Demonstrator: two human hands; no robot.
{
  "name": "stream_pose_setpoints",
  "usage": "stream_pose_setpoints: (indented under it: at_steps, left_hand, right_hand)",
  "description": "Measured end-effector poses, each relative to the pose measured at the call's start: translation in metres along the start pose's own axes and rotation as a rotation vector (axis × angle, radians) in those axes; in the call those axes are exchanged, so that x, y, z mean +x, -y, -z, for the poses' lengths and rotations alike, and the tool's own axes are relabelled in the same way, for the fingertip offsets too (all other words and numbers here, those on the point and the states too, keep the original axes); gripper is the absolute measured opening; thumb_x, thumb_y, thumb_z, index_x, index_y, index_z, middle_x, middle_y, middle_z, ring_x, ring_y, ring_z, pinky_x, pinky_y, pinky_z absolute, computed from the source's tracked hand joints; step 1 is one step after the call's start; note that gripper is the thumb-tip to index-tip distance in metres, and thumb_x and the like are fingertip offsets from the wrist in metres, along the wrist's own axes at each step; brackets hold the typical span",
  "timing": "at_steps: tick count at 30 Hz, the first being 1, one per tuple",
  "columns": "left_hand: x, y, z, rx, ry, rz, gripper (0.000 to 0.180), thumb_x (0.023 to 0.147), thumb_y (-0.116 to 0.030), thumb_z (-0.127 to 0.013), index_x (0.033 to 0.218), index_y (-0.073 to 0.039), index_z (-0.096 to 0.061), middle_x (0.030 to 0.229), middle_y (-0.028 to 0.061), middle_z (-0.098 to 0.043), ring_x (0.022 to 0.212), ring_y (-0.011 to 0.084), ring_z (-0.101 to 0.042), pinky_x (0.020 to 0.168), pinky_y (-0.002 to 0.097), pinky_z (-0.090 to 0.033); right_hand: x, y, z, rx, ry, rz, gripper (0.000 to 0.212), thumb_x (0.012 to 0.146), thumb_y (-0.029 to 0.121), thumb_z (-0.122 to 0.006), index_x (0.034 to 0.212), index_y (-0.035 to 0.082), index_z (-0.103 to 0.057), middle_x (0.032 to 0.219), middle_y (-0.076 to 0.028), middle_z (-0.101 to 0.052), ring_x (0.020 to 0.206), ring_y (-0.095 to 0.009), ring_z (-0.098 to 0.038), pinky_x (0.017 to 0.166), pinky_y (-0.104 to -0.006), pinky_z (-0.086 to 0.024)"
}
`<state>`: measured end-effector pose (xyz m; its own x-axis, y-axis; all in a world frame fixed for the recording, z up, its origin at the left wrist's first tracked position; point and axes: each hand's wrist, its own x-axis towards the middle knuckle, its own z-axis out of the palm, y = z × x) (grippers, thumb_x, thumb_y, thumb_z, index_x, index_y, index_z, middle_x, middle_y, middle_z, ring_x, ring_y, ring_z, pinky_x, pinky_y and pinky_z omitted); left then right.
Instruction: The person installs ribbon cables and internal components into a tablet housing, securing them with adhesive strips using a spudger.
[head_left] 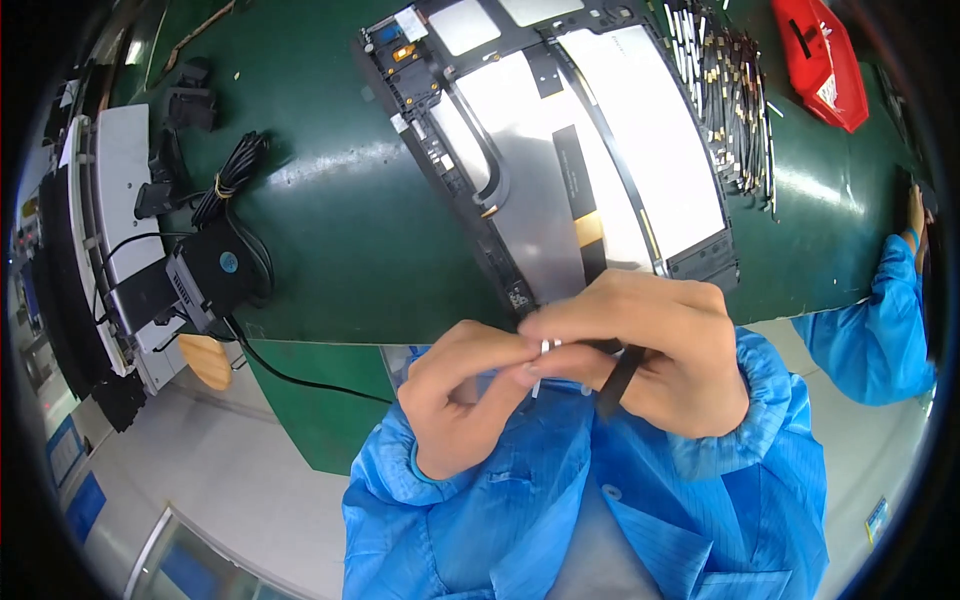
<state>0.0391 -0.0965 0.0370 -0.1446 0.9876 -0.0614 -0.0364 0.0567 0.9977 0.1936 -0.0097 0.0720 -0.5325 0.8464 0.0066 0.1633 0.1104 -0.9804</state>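
Observation:
My left hand (462, 395) and my right hand (660, 350) meet just off the table's front edge, thumbs and fingertips pinched together. Between the fingertips shows a small white piece (546, 347), apparently the end of a thin strip. Out of my right hand hangs a flat black strip (620, 382), its free end blurred. I cannot tell whether white piece and black strip are one part. Just beyond my hands lies an opened flat device panel (530, 190) with silver plates, black tape and flat cables; its near edge is partly hidden by my hands.
On the green table (330, 220), a heap of thin black strips with white ends (725, 95) lies right of the panel. A red tray (820, 65) sits at the far right. At left are a black boxy device (212, 275) and bundled cable (240, 165). Another person's blue sleeve (875, 335) shows at right.

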Motion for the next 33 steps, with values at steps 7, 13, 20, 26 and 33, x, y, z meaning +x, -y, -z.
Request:
stream_pose_setpoints:
  at_steps: [7, 13, 20, 26, 33]
  left_hand:
    - [0.021, 0.009, -0.012, 0.350, -0.070, -0.595, 0.035, 0.070, 0.002, -0.070, 0.103, -0.003, -0.061, 0.084, 0.0114, -0.069, 0.080, 0.0289, -0.064, 0.077, 0.0349, -0.048]
    - [0.035, -0.004, -0.004, 0.505, 0.110, -0.619, 0.029, 0.070, -0.002, -0.073, 0.097, -0.006, -0.061, 0.078, 0.0052, -0.070, 0.082, 0.0240, -0.066, 0.084, 0.0397, -0.045]
    - [0.038, 0.008, -0.002, 0.274, 0.013, -0.494, 0.014, 0.079, -0.004, -0.068, 0.086, -0.005, -0.056, 0.087, 0.0160, -0.069, 0.100, 0.0330, -0.062, 0.095, 0.0438, -0.039]
    - [0.062, 0.009, 0.008, 0.258, -0.025, -0.538, 0.029, 0.062, -0.002, -0.079, 0.088, -0.007, -0.067, 0.112, 0.0215, -0.061, 0.117, 0.0387, -0.048, 0.099, 0.0439, -0.037]
    - [0.076, 0.026, 0.008, 0.130, -0.081, -0.452, 0.022, 0.063, -0.001, -0.077, 0.083, -0.005, -0.068, 0.099, 0.0149, -0.067, 0.104, 0.0311, -0.057, 0.092, 0.0405, -0.041]
  right_hand:
    - [-0.017, -0.003, 0.013, -0.121, 0.039, 0.412, 0.025, 0.063, -0.002, -0.058, 0.087, 0.002, -0.063, 0.079, -0.008, -0.055, 0.057, -0.021, -0.057, 0.048, -0.0328, -0.046]
    - [0.003, -0.009, 0.167, -0.758, -0.923, 0.195, 0.014, 0.082, 0.007, -0.066, 0.093, -0.001, -0.069, 0.076, -0.003, -0.063, 0.069, -0.005, -0.053, 0.062, -0.0189, -0.042]
    - [0.004, -0.039, 0.224, -0.720, -0.782, -0.013, 0.029, 0.085, 0.020, -0.067, 0.108, 0.003, -0.066, 0.083, -0.001, -0.061, 0.078, -0.005, -0.050, 0.065, -0.0181, -0.042]
    - [0.002, 0.002, 0.120, -0.740, -0.519, 0.010, 0.036, 0.084, 0.021, -0.067, 0.113, 0.001, -0.062, 0.097, -0.014, -0.061, 0.089, -0.018, -0.059, 0.071, -0.0263, -0.046]
    - [-0.004, -0.023, 0.014, -0.363, -0.022, 0.198, 0.020, 0.070, 0.006, -0.070, 0.089, 0.000, -0.068, 0.081, -0.011, -0.061, 0.074, -0.021, -0.057, 0.064, -0.0295, -0.046]
